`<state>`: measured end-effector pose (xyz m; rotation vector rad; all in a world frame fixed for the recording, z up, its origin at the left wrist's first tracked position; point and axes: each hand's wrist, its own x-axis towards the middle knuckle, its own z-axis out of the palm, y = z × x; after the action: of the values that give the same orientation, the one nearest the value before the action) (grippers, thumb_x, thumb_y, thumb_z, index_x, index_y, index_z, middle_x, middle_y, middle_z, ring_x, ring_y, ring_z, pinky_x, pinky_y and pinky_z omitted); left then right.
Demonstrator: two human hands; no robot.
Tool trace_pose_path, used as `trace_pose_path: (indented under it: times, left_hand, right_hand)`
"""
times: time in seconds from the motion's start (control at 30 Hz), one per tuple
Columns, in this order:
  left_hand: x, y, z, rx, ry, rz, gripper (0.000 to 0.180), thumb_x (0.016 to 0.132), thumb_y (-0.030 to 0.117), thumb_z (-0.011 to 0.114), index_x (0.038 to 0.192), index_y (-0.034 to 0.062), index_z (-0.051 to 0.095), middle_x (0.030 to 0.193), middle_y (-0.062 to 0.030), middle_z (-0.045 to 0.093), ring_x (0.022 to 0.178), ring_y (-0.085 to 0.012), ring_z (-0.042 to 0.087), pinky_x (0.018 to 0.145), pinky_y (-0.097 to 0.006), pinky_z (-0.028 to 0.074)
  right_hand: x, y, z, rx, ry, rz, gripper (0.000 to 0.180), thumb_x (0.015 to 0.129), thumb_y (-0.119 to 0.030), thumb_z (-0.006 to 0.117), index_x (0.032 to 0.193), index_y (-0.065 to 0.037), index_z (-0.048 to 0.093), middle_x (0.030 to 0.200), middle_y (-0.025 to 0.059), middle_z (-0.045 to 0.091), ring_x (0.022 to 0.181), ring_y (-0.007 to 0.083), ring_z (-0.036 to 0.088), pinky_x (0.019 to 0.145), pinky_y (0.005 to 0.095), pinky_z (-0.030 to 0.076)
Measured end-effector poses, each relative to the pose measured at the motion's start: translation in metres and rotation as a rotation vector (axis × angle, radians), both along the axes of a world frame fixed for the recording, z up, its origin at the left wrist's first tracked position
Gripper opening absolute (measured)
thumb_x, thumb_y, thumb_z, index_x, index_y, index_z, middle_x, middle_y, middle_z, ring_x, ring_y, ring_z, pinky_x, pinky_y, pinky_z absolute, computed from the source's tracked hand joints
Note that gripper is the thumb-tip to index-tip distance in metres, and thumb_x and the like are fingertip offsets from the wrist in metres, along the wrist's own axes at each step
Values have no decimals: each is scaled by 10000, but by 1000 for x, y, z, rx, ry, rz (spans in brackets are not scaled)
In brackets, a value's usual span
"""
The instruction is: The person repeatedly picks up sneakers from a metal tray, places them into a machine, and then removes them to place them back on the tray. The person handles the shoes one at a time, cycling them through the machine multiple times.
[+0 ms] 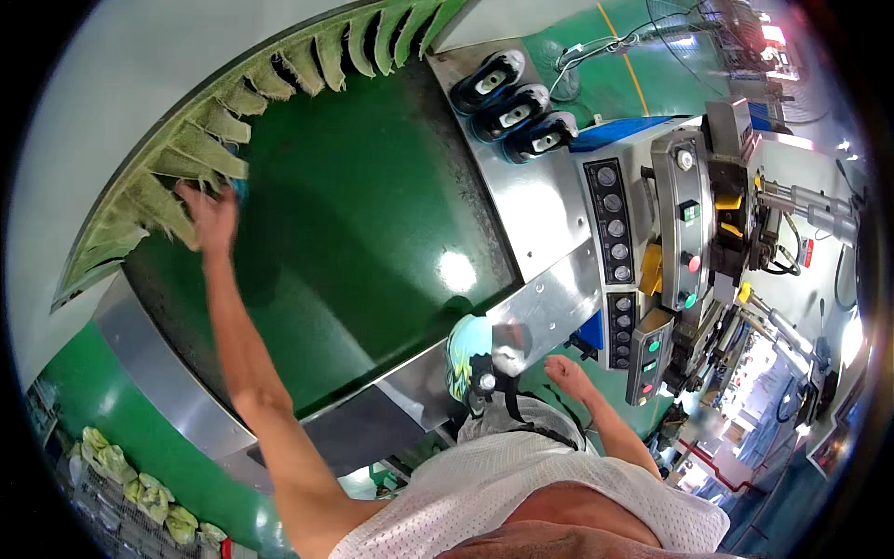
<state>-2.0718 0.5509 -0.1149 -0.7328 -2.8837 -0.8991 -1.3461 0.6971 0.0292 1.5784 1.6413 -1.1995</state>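
Note:
My left hand [212,216] reaches to the far left, in among the hanging fabric strips [223,121] along the opening of a white machine. Its fingers look spread, slightly blurred and partly behind a strip. Right beside them shows a small bit of a blue thing [240,186], mostly hidden by the strips. My right hand [563,374] is closed in a fist out to my right, off the table, with nothing seen in it. Close to my waist, at the metal table edge, is a teal and yellow shoe [468,349] with dark parts.
Under the strips runs a wide green belt [354,214] framed by metal. Black-and-white shoes [512,114] stand in a row on the metal ledge beyond it. To the right is a press machine with a control panel [684,224] and gauges [615,224]. Yellowish bags [140,484] lie at lower left.

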Motion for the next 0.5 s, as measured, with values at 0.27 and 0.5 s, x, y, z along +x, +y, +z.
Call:
trace_pose_path:
  times: [0.27, 0.5]
  left_hand:
    - [240, -10, 76, -65, -432, -361, 573, 811, 199, 758, 1315, 77, 515, 1190, -195, 454, 1104, -372, 484, 910, -432, 439]
    - [266, 31, 106, -18, -120, -599, 330, 848, 182, 726, 1077, 5, 569, 1094, -174, 513, 995, -372, 555, 834, -439, 478]
  right_hand:
    - [36, 9, -1, 15, 393, -226, 365, 944, -208, 632, 1242, -18, 541, 1192, 139, 643, 1065, 198, 633, 921, 320, 497]
    - [6, -2, 43, 220, 536, -46, 456, 918, -245, 651, 1273, 10, 520, 1240, 179, 613, 1102, 288, 629, 935, 377, 517]
